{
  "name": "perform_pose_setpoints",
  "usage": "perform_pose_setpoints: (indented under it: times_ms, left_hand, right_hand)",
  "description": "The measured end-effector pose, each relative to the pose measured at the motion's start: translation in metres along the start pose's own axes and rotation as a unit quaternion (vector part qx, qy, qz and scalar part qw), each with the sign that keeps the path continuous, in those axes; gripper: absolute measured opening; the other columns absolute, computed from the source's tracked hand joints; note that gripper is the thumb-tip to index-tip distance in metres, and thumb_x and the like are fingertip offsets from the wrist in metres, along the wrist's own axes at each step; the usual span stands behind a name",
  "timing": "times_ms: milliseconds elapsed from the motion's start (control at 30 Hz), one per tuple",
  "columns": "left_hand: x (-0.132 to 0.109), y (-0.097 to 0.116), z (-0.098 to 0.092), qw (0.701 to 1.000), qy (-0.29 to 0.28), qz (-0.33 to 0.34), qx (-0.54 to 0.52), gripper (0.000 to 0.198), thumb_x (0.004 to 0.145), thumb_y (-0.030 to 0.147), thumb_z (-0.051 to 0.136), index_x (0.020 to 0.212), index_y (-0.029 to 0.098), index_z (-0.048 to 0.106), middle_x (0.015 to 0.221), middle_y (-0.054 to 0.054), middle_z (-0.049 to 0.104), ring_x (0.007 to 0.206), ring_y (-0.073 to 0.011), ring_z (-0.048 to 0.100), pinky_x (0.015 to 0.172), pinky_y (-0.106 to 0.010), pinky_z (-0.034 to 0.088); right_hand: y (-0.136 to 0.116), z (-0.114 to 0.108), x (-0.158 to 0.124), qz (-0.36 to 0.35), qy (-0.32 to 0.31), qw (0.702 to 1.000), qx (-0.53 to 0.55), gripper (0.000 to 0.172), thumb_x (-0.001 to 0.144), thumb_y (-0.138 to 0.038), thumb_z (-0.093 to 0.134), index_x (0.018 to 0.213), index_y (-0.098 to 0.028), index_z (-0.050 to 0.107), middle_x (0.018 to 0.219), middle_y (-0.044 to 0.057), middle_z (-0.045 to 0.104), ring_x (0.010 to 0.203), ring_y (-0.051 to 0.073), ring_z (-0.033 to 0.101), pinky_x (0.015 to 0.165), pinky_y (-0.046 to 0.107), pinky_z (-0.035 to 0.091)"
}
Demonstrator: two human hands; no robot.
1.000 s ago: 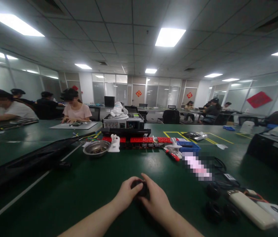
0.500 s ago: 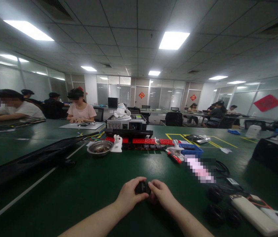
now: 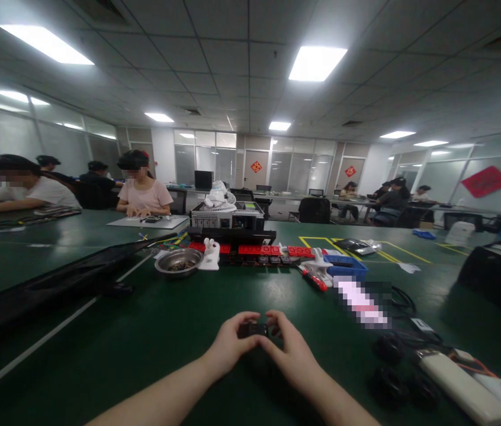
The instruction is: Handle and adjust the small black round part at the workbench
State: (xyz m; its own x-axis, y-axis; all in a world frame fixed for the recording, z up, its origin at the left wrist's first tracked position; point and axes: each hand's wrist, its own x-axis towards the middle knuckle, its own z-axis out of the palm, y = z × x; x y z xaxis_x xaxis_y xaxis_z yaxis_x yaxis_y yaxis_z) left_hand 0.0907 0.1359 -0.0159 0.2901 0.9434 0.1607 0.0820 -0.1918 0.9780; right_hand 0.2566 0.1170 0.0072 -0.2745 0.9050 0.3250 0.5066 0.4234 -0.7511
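Note:
A small black block-shaped part (image 3: 257,329) is held low over the green table (image 3: 179,319), in front of me. My left hand (image 3: 233,339) grips its left end between thumb and fingers. My right hand (image 3: 285,340) is curled around the right end, with its thumb at the part's front edge and its fingertips close to the far side. The fingers partly cover the part, so its exact kind cannot be made out.
Beyond my hands are a metal bowl (image 3: 179,261) of small pieces, a row of red and black parts (image 3: 262,251), a red-handled tool (image 3: 314,280) and a blue tray (image 3: 346,266). A long black panel (image 3: 55,278) lies left; black rolls (image 3: 386,384) lie right. People sit farther off.
My right hand has shifted its grip, its thumb moving left along the front edge and its fingers opening at the far side. The black part has turned slightly. The view has tilted a little.

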Motion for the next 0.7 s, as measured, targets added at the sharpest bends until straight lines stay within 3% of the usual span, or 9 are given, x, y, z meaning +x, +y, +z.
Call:
perform_pose_setpoints:
  times_ms: [67,133,267,367,467,600,700]
  left_hand:
    - [-0.003,0.004,0.001,0.986,0.015,0.086,0.140,0.050,0.056,0.031,0.068,0.103,0.022,0.055,0.102,-0.005,0.059,0.094,-0.0218,0.052,0.084,-0.033,0.039]
    - [-0.007,0.007,0.001,0.966,0.010,0.133,0.220,0.050,0.058,0.031,0.067,0.106,0.025,0.053,0.105,-0.003,0.058,0.097,-0.0211,0.052,0.087,-0.032,0.038]
    - [-0.009,0.006,0.002,0.959,0.007,0.141,0.245,0.056,0.058,0.033,0.066,0.111,0.027,0.049,0.108,-0.003,0.057,0.099,-0.0207,0.051,0.088,-0.032,0.038]
    - [-0.007,0.001,0.001,0.978,0.012,0.105,0.180,0.068,0.052,0.035,0.070,0.115,0.025,0.045,0.108,-0.005,0.057,0.099,-0.0224,0.051,0.089,-0.034,0.036]
    - [-0.004,0.000,0.001,0.999,0.017,0.040,0.033,0.066,0.057,0.044,0.064,0.115,0.018,0.044,0.101,-0.009,0.059,0.093,-0.0235,0.054,0.082,-0.035,0.041]
    - [-0.002,0.001,0.002,0.984,0.007,-0.103,-0.144,0.055,0.069,0.055,0.045,0.105,0.014,0.049,0.090,-0.009,0.060,0.080,-0.0214,0.057,0.061,-0.031,0.045]
    - [0.002,0.000,0.000,0.974,-0.020,-0.147,-0.173,0.048,0.067,0.048,0.053,0.099,0.014,0.050,0.085,-0.007,0.059,0.073,-0.0186,0.057,0.055,-0.027,0.044]
  right_hand:
    - [0.010,0.003,0.005,0.053,-0.016,0.998,0.044,0.030,0.078,-0.043,0.040,0.090,-0.017,0.050,0.074,0.002,0.056,0.069,0.015,0.053,0.063,0.027,0.042]
    - [0.019,0.007,0.009,0.109,-0.056,0.988,0.095,0.041,0.079,-0.051,0.031,0.075,-0.016,0.051,0.058,0.000,0.053,0.051,0.012,0.050,0.048,0.023,0.040]
    - [0.029,0.015,0.012,0.199,-0.116,0.959,0.165,0.044,0.074,-0.057,0.029,0.074,-0.015,0.046,0.045,-0.003,0.049,0.030,0.009,0.038,0.030,0.020,0.029]
    - [0.024,0.014,0.010,0.159,-0.100,0.968,0.167,0.035,0.075,-0.048,0.035,0.076,-0.015,0.045,0.048,-0.003,0.048,0.035,0.009,0.042,0.035,0.020,0.033]
    - [0.009,0.006,0.005,0.048,-0.073,0.989,0.123,0.022,0.073,-0.031,0.046,0.089,-0.016,0.048,0.067,0.000,0.055,0.057,0.012,0.051,0.051,0.023,0.040]
    - [-0.008,-0.002,-0.004,-0.040,-0.057,0.997,0.014,0.033,0.064,-0.018,0.057,0.095,-0.021,0.048,0.087,0.001,0.056,0.076,0.015,0.051,0.067,0.026,0.040]
    - [-0.010,-0.001,-0.007,-0.048,-0.046,0.996,-0.059,0.036,0.061,-0.018,0.059,0.096,-0.021,0.050,0.091,0.003,0.055,0.084,0.018,0.049,0.074,0.029,0.038]
